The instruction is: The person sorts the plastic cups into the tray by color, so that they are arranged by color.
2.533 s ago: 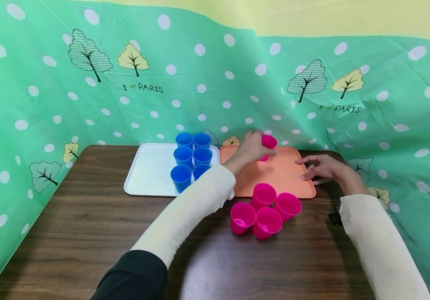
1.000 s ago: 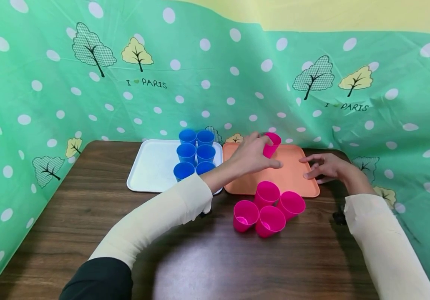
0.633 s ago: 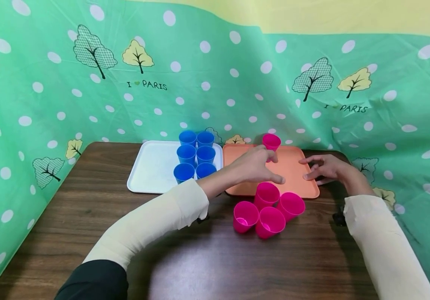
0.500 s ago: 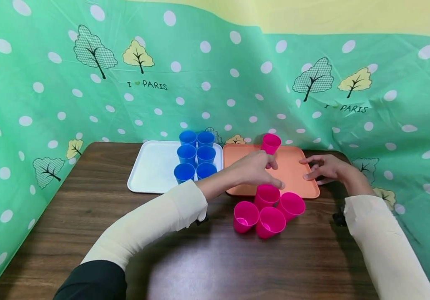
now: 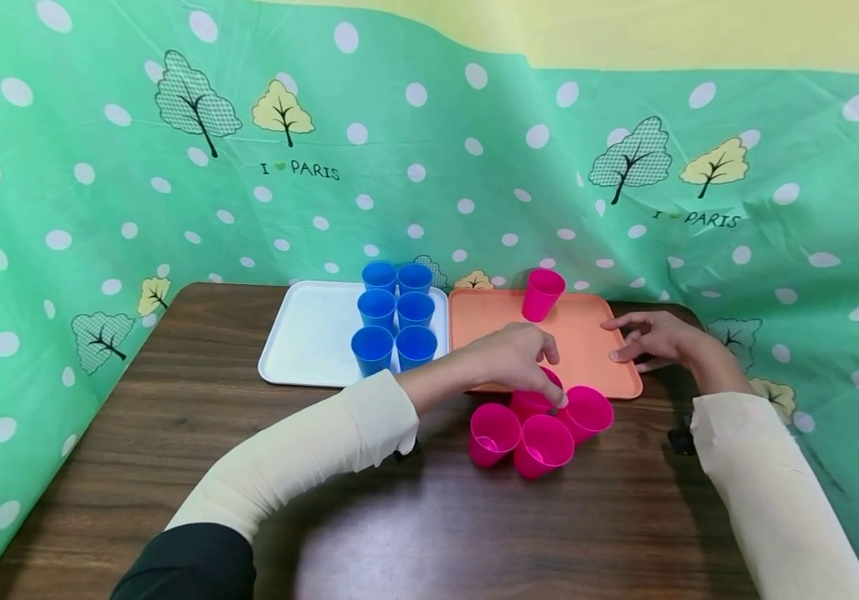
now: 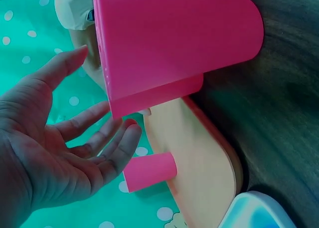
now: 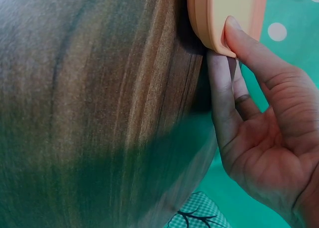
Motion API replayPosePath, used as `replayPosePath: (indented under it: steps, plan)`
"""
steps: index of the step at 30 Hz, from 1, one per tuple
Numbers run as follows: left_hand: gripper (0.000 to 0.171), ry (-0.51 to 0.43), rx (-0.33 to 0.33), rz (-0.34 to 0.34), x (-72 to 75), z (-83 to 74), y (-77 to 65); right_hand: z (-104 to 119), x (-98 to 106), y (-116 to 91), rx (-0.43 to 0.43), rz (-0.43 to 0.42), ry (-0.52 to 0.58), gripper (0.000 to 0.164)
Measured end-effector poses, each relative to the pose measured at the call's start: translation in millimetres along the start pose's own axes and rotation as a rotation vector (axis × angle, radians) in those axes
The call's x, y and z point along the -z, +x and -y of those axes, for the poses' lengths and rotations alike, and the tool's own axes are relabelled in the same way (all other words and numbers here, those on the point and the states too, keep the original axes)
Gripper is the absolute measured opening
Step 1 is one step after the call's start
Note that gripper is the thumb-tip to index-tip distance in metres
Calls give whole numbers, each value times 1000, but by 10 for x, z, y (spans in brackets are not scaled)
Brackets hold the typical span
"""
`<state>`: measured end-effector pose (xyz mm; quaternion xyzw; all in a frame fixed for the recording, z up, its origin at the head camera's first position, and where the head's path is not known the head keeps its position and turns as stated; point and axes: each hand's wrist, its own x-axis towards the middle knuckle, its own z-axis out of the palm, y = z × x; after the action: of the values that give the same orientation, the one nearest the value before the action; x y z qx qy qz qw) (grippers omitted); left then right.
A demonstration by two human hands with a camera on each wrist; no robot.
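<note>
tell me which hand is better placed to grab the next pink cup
Likely the left hand: it is open at the four clustered pink cups, while the right hand pinches the orange tray by its edge.

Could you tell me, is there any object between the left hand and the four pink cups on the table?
Nothing visible stands between them. The left hand is right by the farthest cup of that group; whether it touches is unclear. The lone pink cup on the orange tray stands beyond the hand, out of its way.
</note>
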<state>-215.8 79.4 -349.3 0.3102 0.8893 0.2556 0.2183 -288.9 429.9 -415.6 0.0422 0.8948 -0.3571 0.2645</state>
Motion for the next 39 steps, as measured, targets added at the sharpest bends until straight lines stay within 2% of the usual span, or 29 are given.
replayPosePath:
  steps: [6,16,20,26,39]
  plan:
    - [63,18,-9,-10,-38,-8,6,-1,3,-5,6,2,-1,84]
    - [52,5,-21,-20,-75,-18,-23,27,13,-33,4,6,-4,82]
    - [55,25,-27,-28,-80,-27,-27,37,18,-47,6,-1,-9,80]
    - [58,16,-6,-16,-93,-30,-20,6,18,-34,14,3,-15,82]
    - [51,3,16,-28,-116,-32,-34,-10,12,-15,6,9,-16,83]
